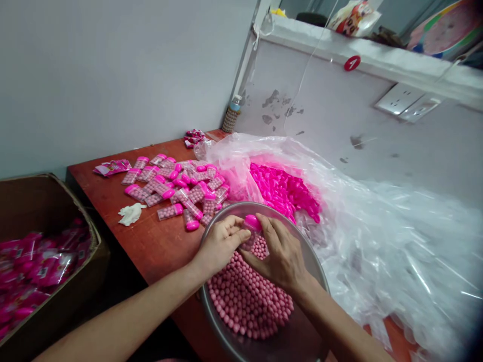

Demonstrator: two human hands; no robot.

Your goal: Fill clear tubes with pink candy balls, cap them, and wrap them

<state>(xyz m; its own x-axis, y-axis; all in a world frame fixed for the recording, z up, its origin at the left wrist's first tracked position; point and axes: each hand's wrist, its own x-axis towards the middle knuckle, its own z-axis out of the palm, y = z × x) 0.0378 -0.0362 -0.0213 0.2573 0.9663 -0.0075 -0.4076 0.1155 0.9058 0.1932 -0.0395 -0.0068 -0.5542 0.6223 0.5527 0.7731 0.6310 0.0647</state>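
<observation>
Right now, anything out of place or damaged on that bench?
A crumpled white scrap lies alone on the red table, left of the pile of filled tubes. Paint is chipped on the wall behind. Both hands, left hand and right hand, hold a pink-capped tube over the bowl.

Even, soft indoor light, moderately bright, no hard shadows. Source seems overhead toward 1 o'clock. Glare streaks on clear plastic sheeting (396, 241) at 3 to 5 o'clock. Wide-angle bend at edges: white ledge (377, 55) at 1 o'clock curves. Cardboard box (49, 201) at 8 o'clock soft, slightly dim. Centre sharp; corner at 5 o'clock darkens, vignetted.
</observation>
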